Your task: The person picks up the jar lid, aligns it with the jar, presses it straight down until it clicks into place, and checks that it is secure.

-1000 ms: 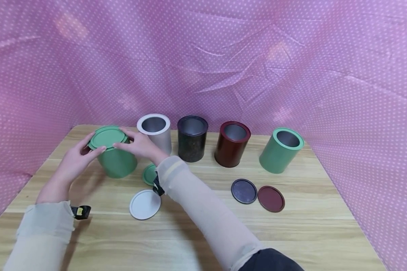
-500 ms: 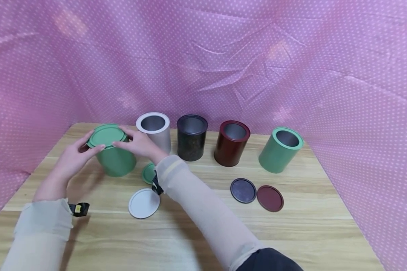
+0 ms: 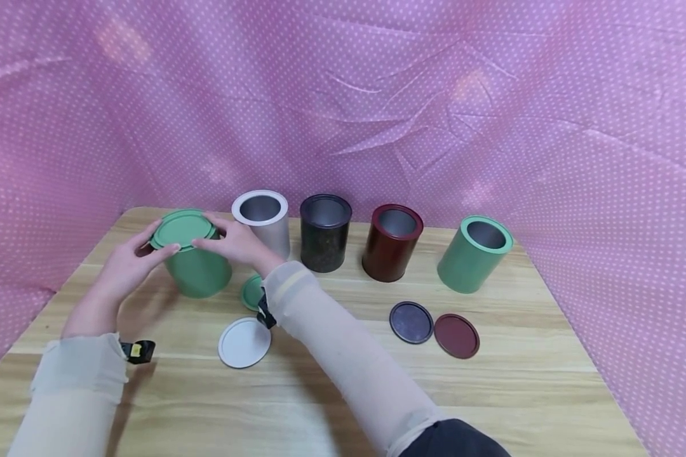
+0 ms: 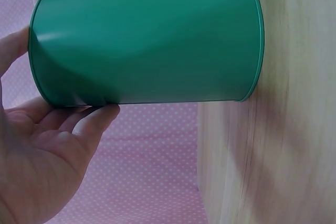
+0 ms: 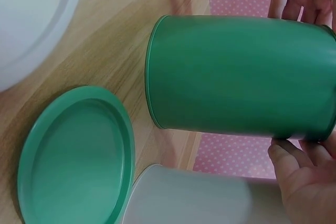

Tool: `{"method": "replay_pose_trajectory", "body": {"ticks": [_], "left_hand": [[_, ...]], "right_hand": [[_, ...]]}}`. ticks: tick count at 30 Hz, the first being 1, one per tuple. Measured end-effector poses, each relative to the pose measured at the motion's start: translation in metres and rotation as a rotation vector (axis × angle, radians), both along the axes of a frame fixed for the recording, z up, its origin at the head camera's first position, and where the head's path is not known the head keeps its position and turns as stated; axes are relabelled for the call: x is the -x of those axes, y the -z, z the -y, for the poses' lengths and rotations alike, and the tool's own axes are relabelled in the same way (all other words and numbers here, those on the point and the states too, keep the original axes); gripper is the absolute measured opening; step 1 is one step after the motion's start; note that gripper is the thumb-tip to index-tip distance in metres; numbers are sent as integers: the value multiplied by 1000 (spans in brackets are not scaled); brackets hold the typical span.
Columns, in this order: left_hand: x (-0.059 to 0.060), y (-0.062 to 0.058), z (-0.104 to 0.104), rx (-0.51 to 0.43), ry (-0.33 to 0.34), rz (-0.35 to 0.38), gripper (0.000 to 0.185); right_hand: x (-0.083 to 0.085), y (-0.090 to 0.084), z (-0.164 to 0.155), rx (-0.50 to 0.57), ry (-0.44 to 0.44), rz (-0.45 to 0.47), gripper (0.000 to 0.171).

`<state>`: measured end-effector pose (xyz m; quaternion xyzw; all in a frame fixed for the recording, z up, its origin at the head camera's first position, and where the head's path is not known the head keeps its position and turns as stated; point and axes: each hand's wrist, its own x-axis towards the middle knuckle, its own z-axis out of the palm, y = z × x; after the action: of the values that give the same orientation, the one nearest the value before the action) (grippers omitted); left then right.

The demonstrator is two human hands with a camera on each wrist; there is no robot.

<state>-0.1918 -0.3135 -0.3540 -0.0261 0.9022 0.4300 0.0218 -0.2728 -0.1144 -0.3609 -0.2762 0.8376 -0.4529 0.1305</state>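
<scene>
An upright green can (image 3: 199,274) stands at the table's left side, with a flat green lid (image 3: 183,228) covering its mouth. My left hand (image 3: 127,265) holds the can's upper left side, its thumb tip at the lid's front edge. From the other side my right hand (image 3: 237,242) grips near the rim, thumb likewise at the front edge. In the left wrist view, fingers (image 4: 97,124) of the left hand lie against the can wall (image 4: 152,40) close to its top. The right wrist view shows the right hand's fingers (image 5: 286,158) against the opposite side.
Uncovered white (image 3: 274,238), black (image 3: 322,247), dark red (image 3: 390,257) and green (image 3: 470,263) cans line the back. Loose lids lie in front: green (image 3: 251,292), white (image 3: 244,343), dark purple (image 3: 411,322) and dark red (image 3: 457,336). Pink dotted cloth (image 3: 343,95) surrounds the wooden table (image 3: 520,393).
</scene>
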Motion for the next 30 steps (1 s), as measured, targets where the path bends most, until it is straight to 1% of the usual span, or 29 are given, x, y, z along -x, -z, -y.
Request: {"method": "replay_pose_trajectory", "body": {"ticks": [6, 11, 16, 22, 26, 30], "left_hand": [[2, 0, -2, 17, 4, 3, 86], [2, 2, -3, -1, 4, -14, 85], [0, 3, -1, -8, 3, -31, 82], [0, 3, -1, -1, 1, -22, 85], [1, 2, -1, 12, 9, -23, 87], [1, 1, -1, 46, 25, -13, 86]], "right_hand": [[1, 1, -3, 0, 4, -9, 69], [0, 0, -4, -12, 6, -25, 70], [-1, 0, -2, -10, -14, -2, 70], [-1, 0, -2, -19, -8, -1, 69], [-2, -1, 0, -43, 8, -5, 68], [-2, 0, 1, -46, 29, 17, 67]]}}
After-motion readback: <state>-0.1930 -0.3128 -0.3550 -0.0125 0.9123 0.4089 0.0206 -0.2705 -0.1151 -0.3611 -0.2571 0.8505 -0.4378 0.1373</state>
